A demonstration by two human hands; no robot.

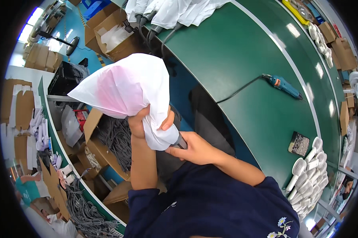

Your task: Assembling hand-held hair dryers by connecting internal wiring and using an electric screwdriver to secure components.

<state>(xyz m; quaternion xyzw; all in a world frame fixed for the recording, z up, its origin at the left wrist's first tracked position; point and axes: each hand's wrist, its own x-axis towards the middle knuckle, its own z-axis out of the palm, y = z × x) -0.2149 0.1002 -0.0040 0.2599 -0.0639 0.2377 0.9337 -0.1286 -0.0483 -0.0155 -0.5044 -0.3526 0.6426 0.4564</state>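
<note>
A white, thin bag (155,89) covers an item whose pink part shows faintly through it; its kind is hidden. My left hand (138,122) is closed round the bag's lower part, with fingertips showing on its right side. From the bag's lower end sticks out a dark grey handle-like end (181,142). My right hand (198,147) is wrapped round that grey end, thumb along its lower side. The bag's pointed corner stretches out to the left, and both hands are in front of my body, left of the green table.
On the green table (226,51) lie a teal electric screwdriver (283,85) with its cord, a speckled block (298,143) and a pile of white brushes (312,174). White-bagged corded items (179,12) lie at the far edge. A carton of grey cords (117,139) stands at left.
</note>
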